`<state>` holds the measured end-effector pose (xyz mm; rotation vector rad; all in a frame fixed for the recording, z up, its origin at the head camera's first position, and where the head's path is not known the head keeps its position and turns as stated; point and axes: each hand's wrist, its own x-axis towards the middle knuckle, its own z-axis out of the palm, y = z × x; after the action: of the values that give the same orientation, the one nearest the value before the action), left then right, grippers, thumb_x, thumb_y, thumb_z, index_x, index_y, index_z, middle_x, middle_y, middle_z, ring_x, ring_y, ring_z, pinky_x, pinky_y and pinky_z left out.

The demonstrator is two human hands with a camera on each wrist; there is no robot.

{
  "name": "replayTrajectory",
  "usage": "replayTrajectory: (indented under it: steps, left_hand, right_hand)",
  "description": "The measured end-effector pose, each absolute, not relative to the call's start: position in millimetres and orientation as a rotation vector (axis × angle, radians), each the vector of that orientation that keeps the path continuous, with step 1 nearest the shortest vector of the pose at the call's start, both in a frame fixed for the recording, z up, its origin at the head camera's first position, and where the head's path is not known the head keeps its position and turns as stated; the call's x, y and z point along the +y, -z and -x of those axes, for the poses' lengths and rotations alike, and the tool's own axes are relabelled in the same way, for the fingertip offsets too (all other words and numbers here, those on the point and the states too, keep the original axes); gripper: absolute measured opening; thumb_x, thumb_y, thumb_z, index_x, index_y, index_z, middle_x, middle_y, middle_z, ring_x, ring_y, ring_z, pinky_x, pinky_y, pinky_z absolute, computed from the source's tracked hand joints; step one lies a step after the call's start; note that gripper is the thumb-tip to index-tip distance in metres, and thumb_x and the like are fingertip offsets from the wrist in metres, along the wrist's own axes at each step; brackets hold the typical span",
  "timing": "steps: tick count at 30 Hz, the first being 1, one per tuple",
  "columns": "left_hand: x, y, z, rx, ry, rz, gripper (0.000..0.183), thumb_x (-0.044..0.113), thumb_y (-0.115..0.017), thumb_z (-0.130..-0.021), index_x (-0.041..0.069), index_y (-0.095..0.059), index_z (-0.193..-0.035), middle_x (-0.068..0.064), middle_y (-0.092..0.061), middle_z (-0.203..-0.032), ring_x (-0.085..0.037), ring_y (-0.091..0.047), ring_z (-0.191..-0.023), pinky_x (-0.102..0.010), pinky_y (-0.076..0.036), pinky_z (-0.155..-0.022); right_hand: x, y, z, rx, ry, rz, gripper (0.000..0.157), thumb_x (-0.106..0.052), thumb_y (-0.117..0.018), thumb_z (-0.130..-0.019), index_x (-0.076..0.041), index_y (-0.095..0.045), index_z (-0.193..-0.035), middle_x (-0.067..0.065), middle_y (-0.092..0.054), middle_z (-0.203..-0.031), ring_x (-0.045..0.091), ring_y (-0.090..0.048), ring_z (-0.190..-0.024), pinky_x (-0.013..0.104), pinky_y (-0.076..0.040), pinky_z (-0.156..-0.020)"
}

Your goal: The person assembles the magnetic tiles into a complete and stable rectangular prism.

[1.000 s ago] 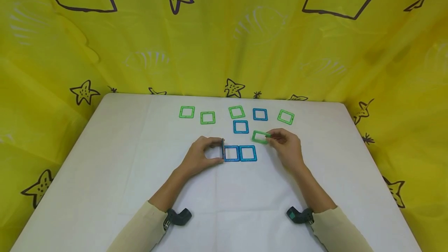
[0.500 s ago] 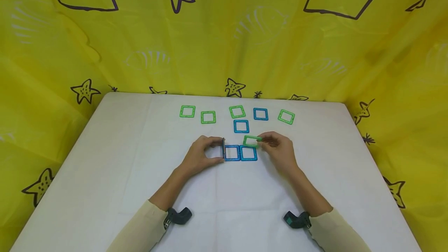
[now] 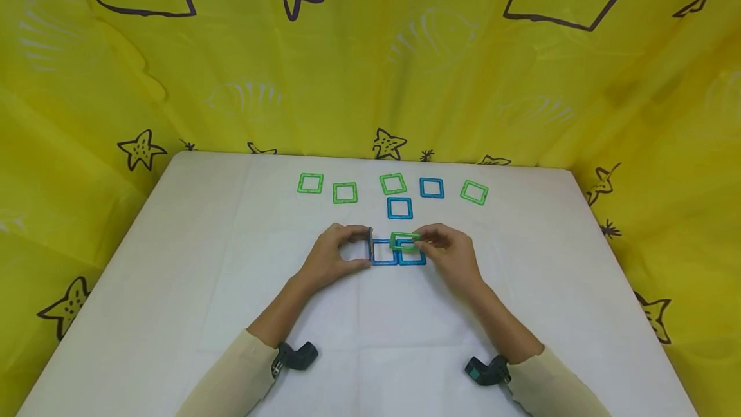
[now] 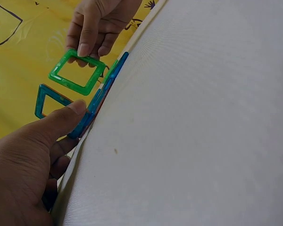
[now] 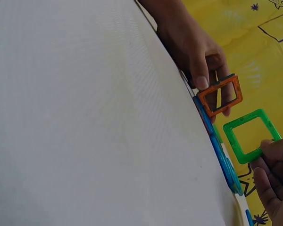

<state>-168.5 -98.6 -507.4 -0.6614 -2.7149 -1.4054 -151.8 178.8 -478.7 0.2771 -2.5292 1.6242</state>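
In the head view my left hand [image 3: 331, 255] pinches a square magnetic tile [image 3: 370, 244] standing upright, edge-on. Its face looks orange in the right wrist view and blue-teal in the left wrist view. A flat blue magnetic tile [image 3: 384, 263] lies along its foot, and a second blue tile [image 3: 413, 263] adjoins that one on the right. My right hand [image 3: 454, 257] pinches a green magnetic tile [image 3: 393, 241] by its right edge. Tilted, this green tile overlaps both flat blue tiles in the head view; the right wrist view shows it apart from the upright tile.
Farther back on the white-covered table [image 3: 260, 320] lie several loose green tiles [image 3: 345, 202] and a blue tile [image 3: 431, 196]. Another blue tile [image 3: 399, 218] lies just beyond the joined pair. A yellow patterned curtain [image 3: 347, 82] surrounds the table's back and sides.
My right hand has carried the green tile leftward and slightly nearer, from right of the joined blue tiles to over them. The left hand keeps its hold on the upright tile.
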Motion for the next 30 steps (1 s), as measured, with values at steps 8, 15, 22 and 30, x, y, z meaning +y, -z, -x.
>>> replayTrajectory:
  steps: [8, 15, 22, 30]
  left_hand:
    - [-99, 508, 169, -2.727, 1.401, 0.659, 0.064, 0.022, -0.095, -0.079, 0.011, -0.070, -0.136, -0.002, -0.067, -0.116, -0.019, -0.059, -0.106, -0.041, -0.051, -0.093]
    - [-99, 508, 169, -2.712, 1.393, 0.673, 0.064, 0.022, -0.095, -0.079, 0.012, -0.070, -0.136, -0.001, -0.068, -0.116, -0.018, -0.059, -0.106, -0.041, -0.051, -0.092]
    - [-100, 508, 170, -2.698, 1.399, 0.691, 0.063, 0.022, -0.095, -0.079, 0.011, -0.070, -0.136, 0.000, -0.070, -0.117, -0.018, -0.059, -0.106, -0.041, -0.050, -0.092]
    - [-100, 511, 172, -2.685, 1.399, 0.710, 0.062, 0.022, -0.095, -0.079, 0.012, -0.070, -0.135, 0.001, -0.072, -0.119, -0.017, -0.059, -0.105, -0.040, -0.051, -0.090]
  right_hand:
    - [168, 478, 146, -2.514, -1.641, -0.330, 0.013, 0.000, -0.080, -0.092, -0.007, -0.079, -0.103, 0.001, -0.077, -0.096, 0.020, -0.068, -0.089, 0.024, -0.054, -0.081]
    - [162, 479, 141, -2.525, -1.668, -0.381, 0.014, 0.002, -0.078, -0.092, -0.006, -0.079, -0.105, 0.001, -0.077, -0.099, 0.021, -0.069, -0.089, 0.025, -0.056, -0.082]
    - [159, 482, 139, -2.512, -1.695, -0.433, 0.015, 0.003, -0.078, -0.092, -0.006, -0.078, -0.105, 0.002, -0.076, -0.099, 0.021, -0.069, -0.087, 0.026, -0.056, -0.079]
    - [157, 487, 139, -2.507, -1.664, -0.501, 0.013, -0.001, -0.081, -0.091, -0.008, -0.079, -0.103, -0.001, -0.076, -0.096, 0.018, -0.068, -0.080, 0.026, -0.054, -0.074]
